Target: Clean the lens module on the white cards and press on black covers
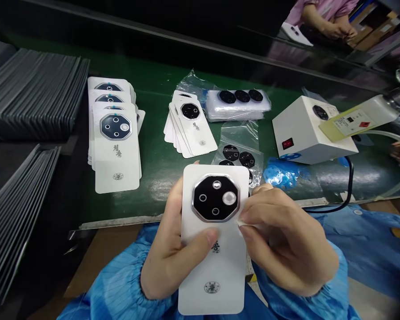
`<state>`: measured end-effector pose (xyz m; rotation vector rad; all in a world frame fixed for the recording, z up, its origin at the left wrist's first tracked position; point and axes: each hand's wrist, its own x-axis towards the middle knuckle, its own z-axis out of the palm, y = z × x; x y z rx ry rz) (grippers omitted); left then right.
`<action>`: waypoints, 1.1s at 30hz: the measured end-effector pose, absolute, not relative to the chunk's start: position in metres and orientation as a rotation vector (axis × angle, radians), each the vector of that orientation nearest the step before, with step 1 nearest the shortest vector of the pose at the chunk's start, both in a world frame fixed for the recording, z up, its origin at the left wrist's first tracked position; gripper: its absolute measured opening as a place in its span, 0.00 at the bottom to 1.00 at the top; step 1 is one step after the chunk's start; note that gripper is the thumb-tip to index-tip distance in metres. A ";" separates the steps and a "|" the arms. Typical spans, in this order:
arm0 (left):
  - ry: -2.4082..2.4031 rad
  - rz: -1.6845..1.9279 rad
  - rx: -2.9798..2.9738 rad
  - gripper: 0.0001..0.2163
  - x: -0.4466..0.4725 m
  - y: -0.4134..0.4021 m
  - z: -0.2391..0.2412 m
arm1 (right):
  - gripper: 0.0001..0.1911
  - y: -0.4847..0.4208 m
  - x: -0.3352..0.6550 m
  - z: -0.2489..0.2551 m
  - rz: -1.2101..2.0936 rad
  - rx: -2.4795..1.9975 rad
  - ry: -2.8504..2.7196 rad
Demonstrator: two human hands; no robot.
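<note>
My left hand grips a white phone back cover from its left side, thumb pressed on the front below the octagonal black camera module. My right hand is closed in a pinch at the cover's right edge, holding a small clear film tab beside the module. Both arms wear blue sleeves.
On the green belt lie a stack of finished white covers, a fanned stack of covers, bags of black octagonal lenses, a white box with a red switch and blue film scraps. Dark trays sit left. Another person's hands work far right.
</note>
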<state>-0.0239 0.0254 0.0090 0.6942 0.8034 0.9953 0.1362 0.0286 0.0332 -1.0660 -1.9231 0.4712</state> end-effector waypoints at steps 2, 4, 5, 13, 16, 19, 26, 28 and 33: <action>0.800 0.983 0.705 0.25 -0.025 0.025 0.008 | 0.11 0.028 0.136 0.031 0.463 -1.069 -1.913; 0.810 0.958 0.701 0.25 -0.025 0.024 0.008 | 0.10 0.027 0.136 0.030 0.456 -1.074 -1.908; 0.818 0.950 0.701 0.25 -0.025 0.024 0.007 | 0.10 0.027 0.137 0.029 0.457 -1.077 -1.908; 0.924 0.999 0.684 0.35 -0.018 0.021 0.013 | 0.10 0.024 0.137 0.030 0.439 -1.084 -1.918; 0.944 1.006 0.641 0.38 -0.019 0.020 0.013 | 0.10 0.024 0.137 0.032 0.423 -1.099 -1.926; 0.925 1.039 0.718 0.36 -0.020 0.021 0.009 | 0.11 0.023 0.136 0.032 0.414 -1.106 -1.932; 0.974 1.086 0.989 0.31 -0.019 0.020 0.005 | 0.09 0.020 0.130 0.034 0.181 -1.209 -1.971; 1.009 1.099 1.061 0.31 -0.018 0.019 0.004 | 0.07 0.021 0.128 0.036 0.138 -1.206 -2.030; 1.034 1.195 1.173 0.30 -0.012 0.017 0.000 | 0.06 0.024 0.123 0.034 0.127 -1.246 -2.039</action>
